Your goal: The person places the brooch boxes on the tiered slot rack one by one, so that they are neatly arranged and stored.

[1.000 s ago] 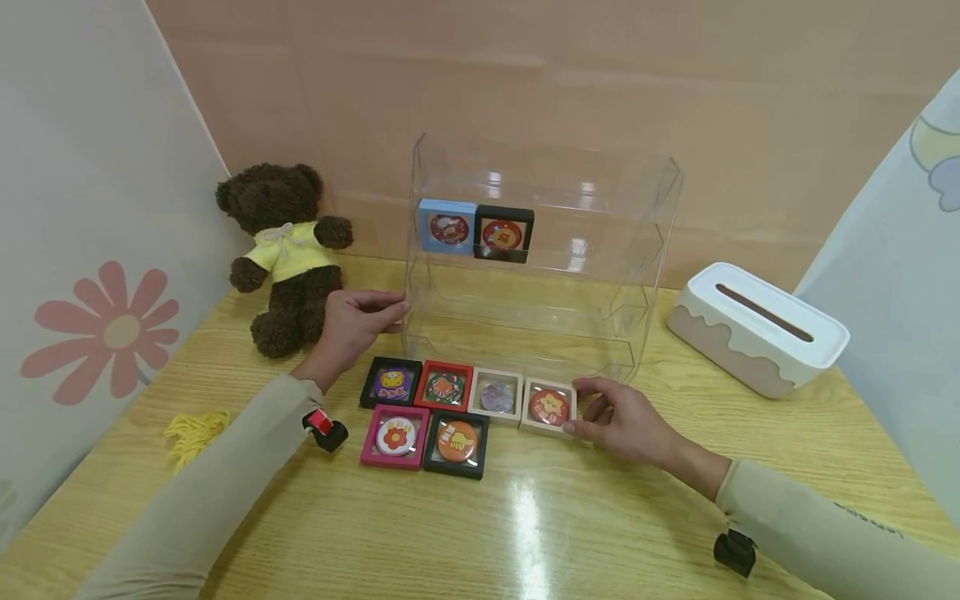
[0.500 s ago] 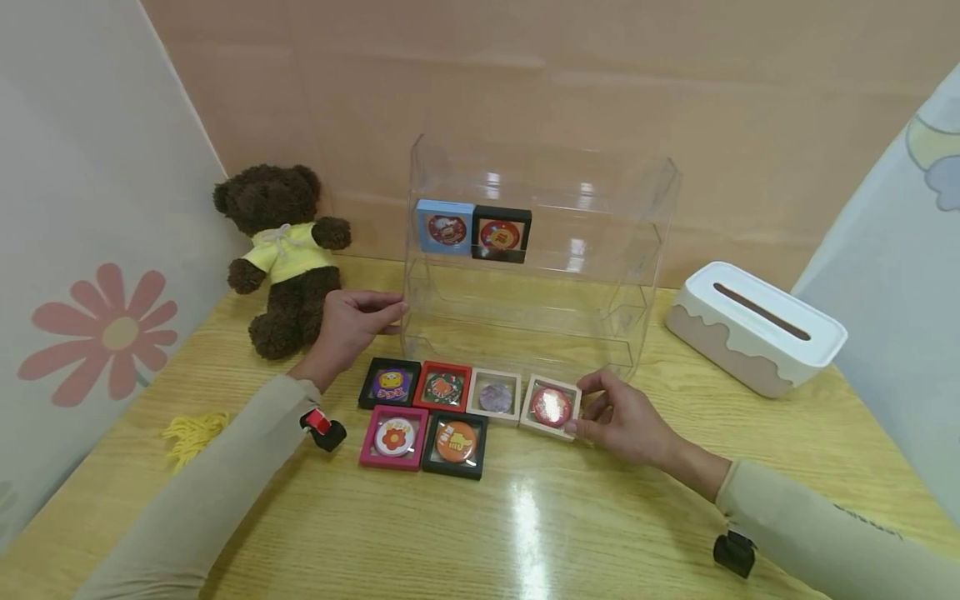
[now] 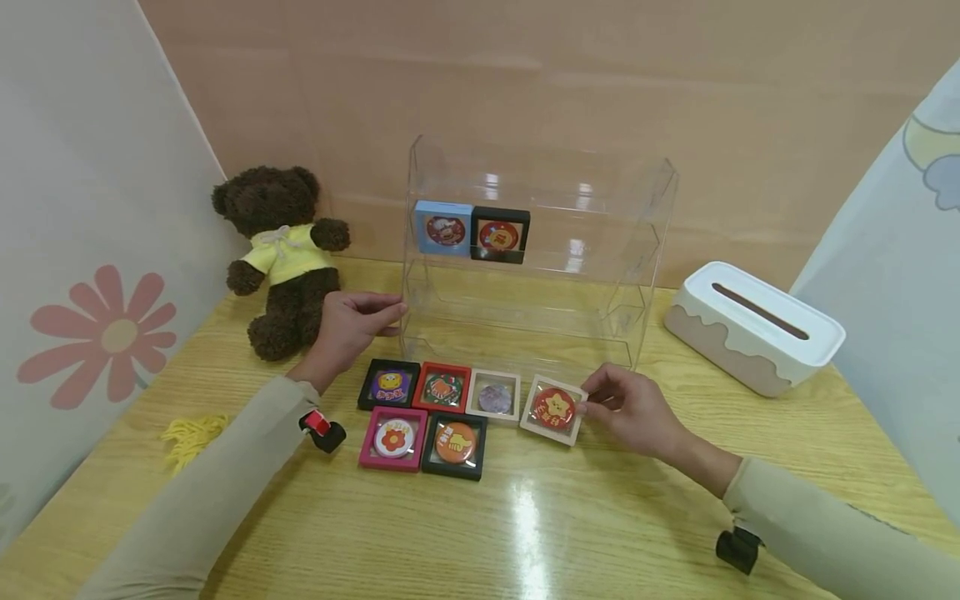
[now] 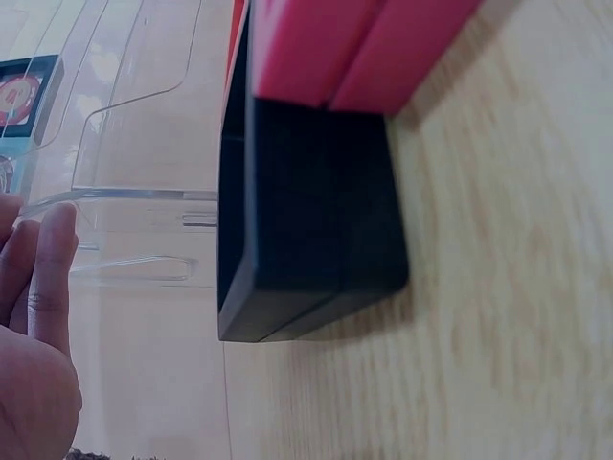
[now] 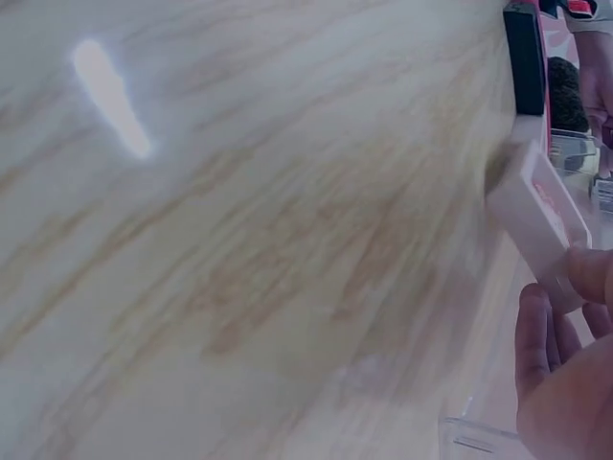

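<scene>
My right hand (image 3: 637, 412) pinches the right edge of a cream square display frame (image 3: 555, 410), which holds a red badge with a yellow star. In the right wrist view this frame (image 5: 541, 225) is tilted, one end lifted off the wooden table. My left hand (image 3: 354, 329) pinches the left side edge of a clear acrylic tiered rack (image 3: 525, 321). A light blue frame (image 3: 444, 229) and a black frame (image 3: 500, 236) stand side by side on an upper tier. Left of the right hand lie a cream frame with a lilac badge (image 3: 494, 397) and a red frame (image 3: 442, 387).
A black frame (image 3: 389, 385), a magenta frame (image 3: 393, 439) and another black frame (image 3: 454, 447) lie in front of the rack. A brown teddy bear (image 3: 285, 250) sits left, near yellow yarn (image 3: 193, 439). A tissue box (image 3: 753, 329) stands right.
My right hand has raised and tilted the cream star-badge frame and shifted it slightly right, away from the lilac-badge frame. My left hand stays at the rack's edge.
</scene>
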Demonstrator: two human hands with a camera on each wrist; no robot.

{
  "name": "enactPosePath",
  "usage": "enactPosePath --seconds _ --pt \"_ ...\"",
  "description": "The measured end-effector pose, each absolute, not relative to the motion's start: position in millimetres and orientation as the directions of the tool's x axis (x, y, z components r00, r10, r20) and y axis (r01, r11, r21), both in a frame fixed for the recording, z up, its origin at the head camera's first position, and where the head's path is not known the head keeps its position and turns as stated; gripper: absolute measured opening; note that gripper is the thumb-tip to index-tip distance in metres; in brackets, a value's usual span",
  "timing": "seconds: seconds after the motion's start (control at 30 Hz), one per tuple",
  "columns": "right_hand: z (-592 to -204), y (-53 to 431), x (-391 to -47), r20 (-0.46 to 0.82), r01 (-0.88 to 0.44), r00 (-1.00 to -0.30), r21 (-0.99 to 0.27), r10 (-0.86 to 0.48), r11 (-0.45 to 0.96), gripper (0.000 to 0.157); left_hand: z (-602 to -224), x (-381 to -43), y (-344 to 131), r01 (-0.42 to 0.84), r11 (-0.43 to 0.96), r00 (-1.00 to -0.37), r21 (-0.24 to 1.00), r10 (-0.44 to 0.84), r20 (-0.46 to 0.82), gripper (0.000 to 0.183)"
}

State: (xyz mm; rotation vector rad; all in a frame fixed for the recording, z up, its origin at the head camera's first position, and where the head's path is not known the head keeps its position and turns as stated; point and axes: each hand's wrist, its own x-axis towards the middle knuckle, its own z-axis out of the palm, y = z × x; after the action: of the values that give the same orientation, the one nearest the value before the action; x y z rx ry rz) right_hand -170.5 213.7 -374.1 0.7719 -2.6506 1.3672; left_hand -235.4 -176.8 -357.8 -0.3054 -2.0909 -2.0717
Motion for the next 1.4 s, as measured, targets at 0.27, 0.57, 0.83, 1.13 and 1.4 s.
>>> enactPosePath --seconds 0.27,0.57,0.83,1.13,1.4 --pt "-370 217 -169 0.305 -0.45 -0.88 -0.783 -0.365 0.43 0.015 -358 -236 -177 0.267 0.001 -0.963 0.964 0.021 0.267 0.029" --pt "-368 219 -169 0.328 -0.461 -0.871 -0.802 -0.365 0.38 0.017 -359 -235 -180 0.26 0.023 -0.966 0.965 0.016 0.26 0.03" --pt "-368 222 -170 0.389 -0.489 -0.865 -0.797 -0.318 0.355 0.016 -358 -234 -178 0.262 0.02 -0.965 0.965 0.015 0.262 0.029" --pt "-362 228 -173 0.423 -0.501 -0.863 -0.786 -0.276 0.362 0.01 -359 -236 -177 0.266 -0.014 -0.964 0.964 0.017 0.266 0.026" --pt "-348 226 -178 0.455 -0.517 -0.855 -0.782 -0.247 0.349 0.014 -359 -235 -177 0.271 0.0 -0.963 0.963 0.016 0.271 0.027"
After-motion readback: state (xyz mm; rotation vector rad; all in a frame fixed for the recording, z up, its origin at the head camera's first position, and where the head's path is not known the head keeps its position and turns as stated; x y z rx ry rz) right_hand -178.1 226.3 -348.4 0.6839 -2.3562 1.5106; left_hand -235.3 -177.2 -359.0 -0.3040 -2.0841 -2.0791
